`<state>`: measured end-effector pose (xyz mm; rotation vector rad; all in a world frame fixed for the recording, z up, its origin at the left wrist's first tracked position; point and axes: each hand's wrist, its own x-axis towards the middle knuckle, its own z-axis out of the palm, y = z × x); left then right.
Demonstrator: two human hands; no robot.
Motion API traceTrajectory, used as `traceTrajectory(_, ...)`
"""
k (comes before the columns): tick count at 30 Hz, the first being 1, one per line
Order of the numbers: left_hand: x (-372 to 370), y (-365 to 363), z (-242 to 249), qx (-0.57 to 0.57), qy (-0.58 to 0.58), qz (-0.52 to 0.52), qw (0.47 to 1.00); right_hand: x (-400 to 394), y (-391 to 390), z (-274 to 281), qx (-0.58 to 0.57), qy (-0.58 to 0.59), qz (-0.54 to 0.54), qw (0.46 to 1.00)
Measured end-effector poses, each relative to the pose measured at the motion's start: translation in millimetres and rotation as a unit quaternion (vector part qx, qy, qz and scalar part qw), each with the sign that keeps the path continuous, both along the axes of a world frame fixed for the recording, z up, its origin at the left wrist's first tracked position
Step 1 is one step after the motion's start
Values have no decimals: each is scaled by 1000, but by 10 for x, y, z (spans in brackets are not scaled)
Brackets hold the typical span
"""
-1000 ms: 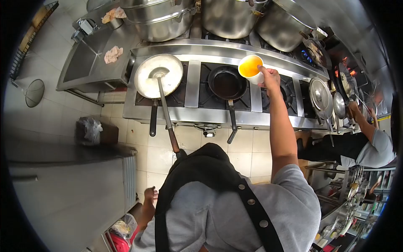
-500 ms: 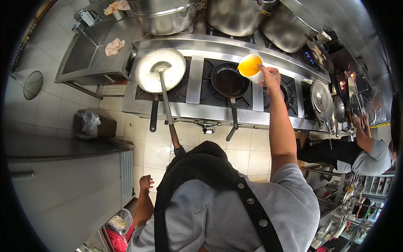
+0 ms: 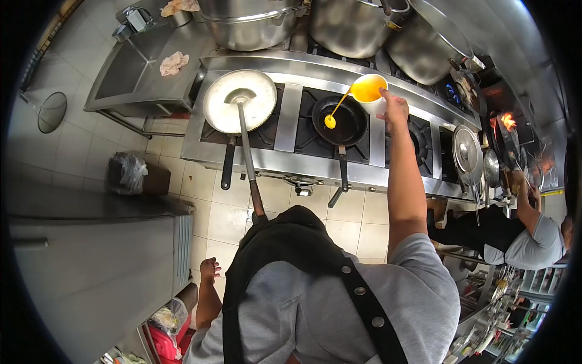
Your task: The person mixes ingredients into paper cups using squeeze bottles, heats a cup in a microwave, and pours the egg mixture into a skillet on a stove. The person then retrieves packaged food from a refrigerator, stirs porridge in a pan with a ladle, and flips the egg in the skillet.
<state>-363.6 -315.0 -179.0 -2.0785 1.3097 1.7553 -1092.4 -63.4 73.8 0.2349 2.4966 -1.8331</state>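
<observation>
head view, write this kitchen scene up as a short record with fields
right hand: the right hand holds a tilted white cup of orange-yellow liquid
flow: a thin stream runs from the cup's lip into a small round black frying pan, ending in a small yellow pool
left hand: the left hand is held low, fingers apart, holding nothing
beside: a round pan with white contents and a black handle, a long-handled metal ladle in it
behind: large steel pots
far right: another person near an orange flame
</observation>
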Motion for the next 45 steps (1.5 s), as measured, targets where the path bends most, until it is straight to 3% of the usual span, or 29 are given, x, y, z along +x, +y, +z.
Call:
traceTrajectory(8,32,-8,-14,-1,-5,-3,1000,-205,314,-72,22,30,-37,999)
traceTrajectory(24,-177,-167,-6,-25,-6,-55,998,654,210,132,48,-9,14,999)
traceTrajectory(35,-7,-84,139,-20,-8,-30,999,175,-104,-67,-27,-18,16,999)
traceTrajectory(45,102,-6,90,-11,-15,-33,999,-7,145,56,19,35,-85,996)
